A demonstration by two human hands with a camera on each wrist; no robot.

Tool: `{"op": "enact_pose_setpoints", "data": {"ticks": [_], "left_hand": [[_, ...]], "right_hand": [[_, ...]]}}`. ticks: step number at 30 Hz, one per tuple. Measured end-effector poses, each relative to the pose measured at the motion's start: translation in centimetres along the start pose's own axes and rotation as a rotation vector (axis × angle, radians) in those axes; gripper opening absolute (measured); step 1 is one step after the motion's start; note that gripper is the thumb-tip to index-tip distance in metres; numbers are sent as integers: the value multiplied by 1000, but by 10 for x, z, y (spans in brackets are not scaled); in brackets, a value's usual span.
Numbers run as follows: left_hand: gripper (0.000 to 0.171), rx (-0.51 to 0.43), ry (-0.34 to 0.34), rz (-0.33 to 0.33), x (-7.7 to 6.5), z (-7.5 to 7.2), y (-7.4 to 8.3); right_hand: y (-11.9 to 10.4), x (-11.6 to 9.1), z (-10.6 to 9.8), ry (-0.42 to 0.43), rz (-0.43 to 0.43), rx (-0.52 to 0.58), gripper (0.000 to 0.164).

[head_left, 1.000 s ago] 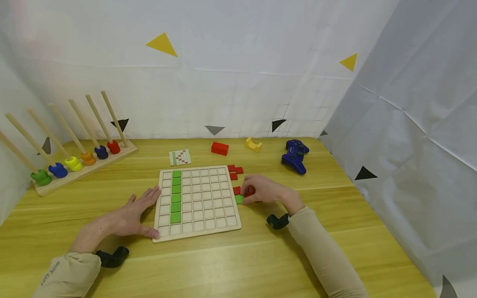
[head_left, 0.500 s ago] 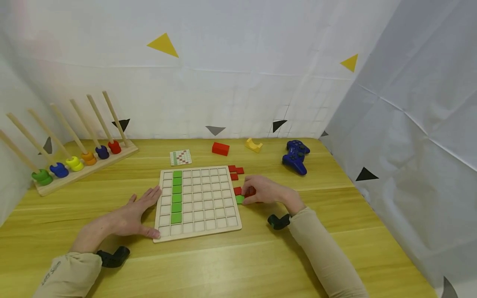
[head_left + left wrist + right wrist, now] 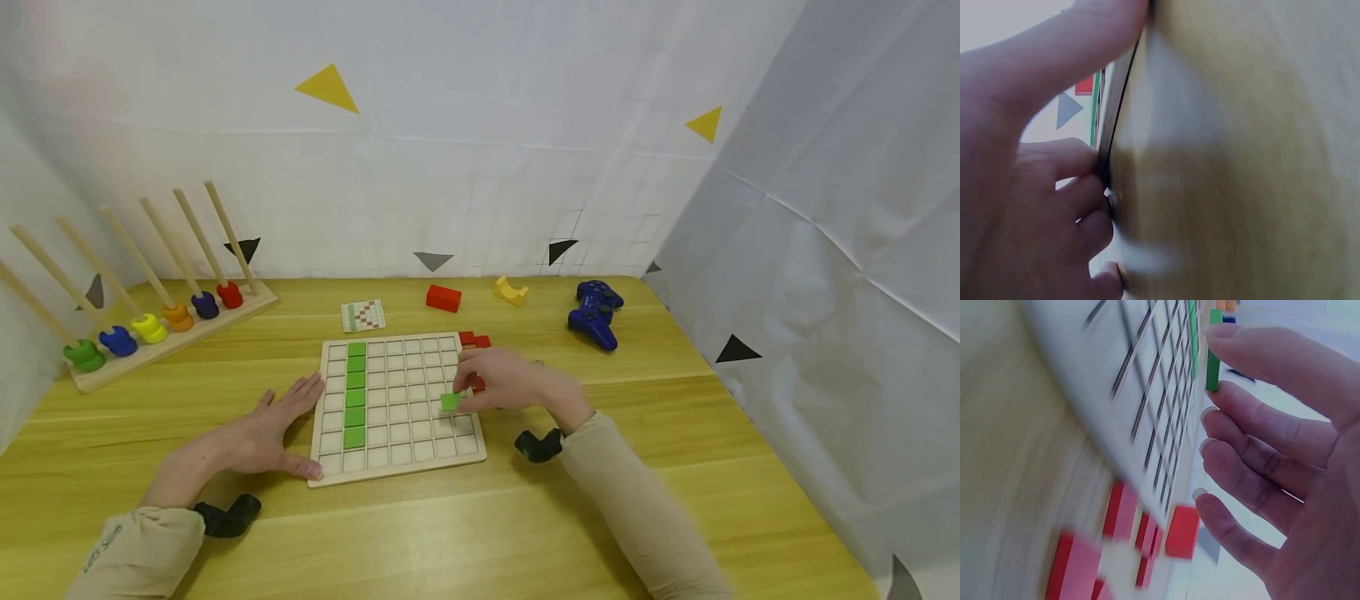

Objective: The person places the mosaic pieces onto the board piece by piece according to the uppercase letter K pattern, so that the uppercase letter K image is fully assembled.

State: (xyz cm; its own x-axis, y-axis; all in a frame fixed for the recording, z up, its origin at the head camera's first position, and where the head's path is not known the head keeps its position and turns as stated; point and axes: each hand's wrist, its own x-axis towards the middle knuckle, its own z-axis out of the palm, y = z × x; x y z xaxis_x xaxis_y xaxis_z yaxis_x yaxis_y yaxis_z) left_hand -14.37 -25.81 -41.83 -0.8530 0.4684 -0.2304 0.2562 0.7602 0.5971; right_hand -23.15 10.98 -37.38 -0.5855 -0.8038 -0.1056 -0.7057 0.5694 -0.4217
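Observation:
A square wooden grid board [image 3: 397,479] lies on the table, with a column of green tiles [image 3: 355,417] set in its second column from the left. My left hand [image 3: 258,433] rests along the board's left edge, thumb and fingertips touching it and fingers fairly straight. Between thumb and index finger, my right hand [image 3: 506,382] pinches a green square tile [image 3: 449,402]; the right wrist view shows this tile [image 3: 1213,356] raised above the grid. Red tiles [image 3: 474,340] lie just right of the board, some hidden behind my right hand.
A small pattern card [image 3: 363,317] lies behind the board. Further back are a red block [image 3: 443,298] and a yellow arched block [image 3: 511,292]. A blue game controller [image 3: 595,315] lies at the back right. A peg stand with coloured rings [image 3: 177,318] stands at the left.
My right hand has lifted the green tile from the table beside the board and carried it left over the grid's right part. My left hand has stayed in place.

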Motion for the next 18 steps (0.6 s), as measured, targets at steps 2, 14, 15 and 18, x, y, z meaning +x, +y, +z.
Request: {"op": "enact_pose_setpoints", "data": {"ticks": [2,14,15,18], "left_hand": [[125,1,0,1,0,0,0],[124,-9,2,2,-2,0,1],[124,-9,2,1,-2,0,1],[123,-11,-1,0,-2,0,1]], "right_hand": [[-8,7,2,-9,-16,11,20],[-56,54,15,-52,-171,-69,23],[-59,56,16,-53,-173,-73,23],[-69,62,19,-78,-173,-66,26]]}}
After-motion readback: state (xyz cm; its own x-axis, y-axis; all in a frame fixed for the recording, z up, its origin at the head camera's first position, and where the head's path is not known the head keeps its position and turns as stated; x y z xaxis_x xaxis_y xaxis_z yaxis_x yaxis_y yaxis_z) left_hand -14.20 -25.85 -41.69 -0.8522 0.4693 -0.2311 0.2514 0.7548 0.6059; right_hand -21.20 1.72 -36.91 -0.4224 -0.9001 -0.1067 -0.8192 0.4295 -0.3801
